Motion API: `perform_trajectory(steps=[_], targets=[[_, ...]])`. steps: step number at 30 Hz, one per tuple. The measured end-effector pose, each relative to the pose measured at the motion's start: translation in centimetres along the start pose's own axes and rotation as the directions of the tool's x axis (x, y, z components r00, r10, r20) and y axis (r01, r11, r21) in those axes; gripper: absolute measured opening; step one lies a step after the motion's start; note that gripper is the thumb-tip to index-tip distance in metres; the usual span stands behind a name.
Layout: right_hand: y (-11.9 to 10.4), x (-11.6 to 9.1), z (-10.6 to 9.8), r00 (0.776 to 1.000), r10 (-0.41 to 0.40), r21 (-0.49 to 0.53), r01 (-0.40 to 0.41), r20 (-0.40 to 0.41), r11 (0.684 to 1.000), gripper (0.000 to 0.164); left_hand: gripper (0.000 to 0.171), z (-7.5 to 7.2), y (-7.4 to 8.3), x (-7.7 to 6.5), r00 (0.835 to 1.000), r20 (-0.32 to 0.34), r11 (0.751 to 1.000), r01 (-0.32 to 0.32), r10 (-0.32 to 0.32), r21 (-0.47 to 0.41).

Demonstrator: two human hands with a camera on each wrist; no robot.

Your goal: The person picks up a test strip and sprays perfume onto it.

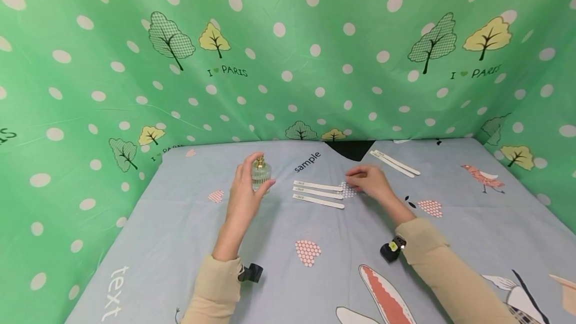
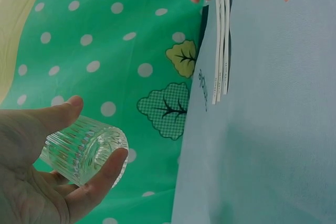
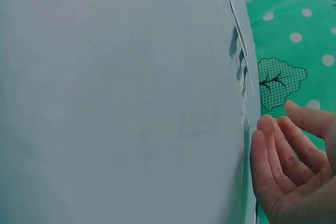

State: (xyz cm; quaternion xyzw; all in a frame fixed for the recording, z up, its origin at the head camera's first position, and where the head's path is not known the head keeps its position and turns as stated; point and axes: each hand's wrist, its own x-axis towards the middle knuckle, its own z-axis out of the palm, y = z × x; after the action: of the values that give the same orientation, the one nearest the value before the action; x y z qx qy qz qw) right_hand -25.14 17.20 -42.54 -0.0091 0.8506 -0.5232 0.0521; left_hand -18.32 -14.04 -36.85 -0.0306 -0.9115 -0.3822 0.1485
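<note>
A clear ribbed glass perfume bottle (image 1: 261, 175) with a gold spray top is gripped between the thumb and fingers of my left hand (image 1: 242, 196). Its round base (image 2: 105, 150) faces the left wrist camera, raised off the cloth. Three slim white paper strips (image 1: 318, 202) with small print at their left ends lie side by side to the right of the bottle. Just past their right ends hovers my right hand (image 1: 370, 182). Nothing shows between its loosely bent fingers (image 3: 286, 153), and the thumb stands apart from them.
Two more white strips (image 1: 396, 165) lie overlapping farther back on the right. A grey-blue printed cloth (image 1: 279, 274) covers the table. Behind its back edge hangs a green dotted curtain (image 1: 279, 59).
</note>
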Motion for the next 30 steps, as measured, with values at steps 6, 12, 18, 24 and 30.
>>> perform_trajectory(steps=[6,12,18,24,30], targets=[[-0.12,-0.06,0.35,1.0,-0.015,-0.002,0.015,0.016,1.0,0.029,0.066,-0.04,-0.01,-0.04,1.0,0.002,1.0,0.008,-0.008,0.005],[-0.27,-0.09,0.68,1.0,-0.015,-0.016,0.016,0.023,1.0,0.028,0.067,-0.12,0.0,-0.05,1.0,0.005,1.0,0.012,-0.012,0.006],[-0.36,-0.14,0.82,0.999,-0.017,-0.027,0.018,0.042,0.999,0.028,0.066,-0.1,-0.01,-0.07,1.0,0.009,1.0,0.015,-0.015,0.003],[-0.09,-0.02,0.81,0.998,-0.033,-0.051,0.035,0.05,0.998,0.027,0.066,-0.04,-0.08,-0.02,1.0,0.005,1.0,0.009,-0.009,0.008],[0.04,0.01,0.9,0.997,-0.048,-0.076,0.053,0.064,0.996,0.027,0.067,0.01,-0.12,-0.01,1.0,0.002,1.0,0.008,-0.008,0.014]])
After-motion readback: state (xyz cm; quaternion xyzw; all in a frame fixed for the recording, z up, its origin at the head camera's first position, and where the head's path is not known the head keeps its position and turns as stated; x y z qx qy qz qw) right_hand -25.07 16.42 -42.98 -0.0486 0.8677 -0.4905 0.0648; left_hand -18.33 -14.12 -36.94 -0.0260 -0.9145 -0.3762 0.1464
